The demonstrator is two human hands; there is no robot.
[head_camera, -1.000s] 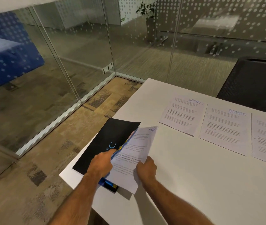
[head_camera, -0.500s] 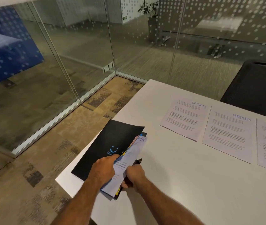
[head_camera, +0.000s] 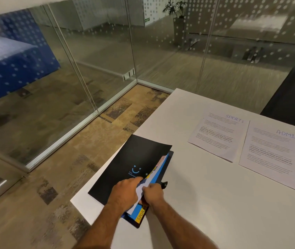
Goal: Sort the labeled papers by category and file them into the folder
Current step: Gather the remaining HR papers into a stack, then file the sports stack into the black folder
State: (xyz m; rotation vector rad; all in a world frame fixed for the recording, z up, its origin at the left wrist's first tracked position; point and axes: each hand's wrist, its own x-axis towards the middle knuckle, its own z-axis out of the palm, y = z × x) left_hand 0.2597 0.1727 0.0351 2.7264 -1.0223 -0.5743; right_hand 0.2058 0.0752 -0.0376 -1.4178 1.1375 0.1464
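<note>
Two hands work at the black card folder on the near left corner of the white table: the left hand grips its cover, the right hand pinches a thin white sheet going inside. Such paper is light and floppy, so I would hold it by the edge. The white SPORTS sheet and ADMIN sheet lie well apart.

The folder has a black cover with a small light-blue smile mark, and blue, yellow and pink dividers show at its open edge, the yellow tab lettered in darker yellow. Two white sheets carry black print and blue handwritten headings on the white table. The glass wall bears rows of white dots.
</note>
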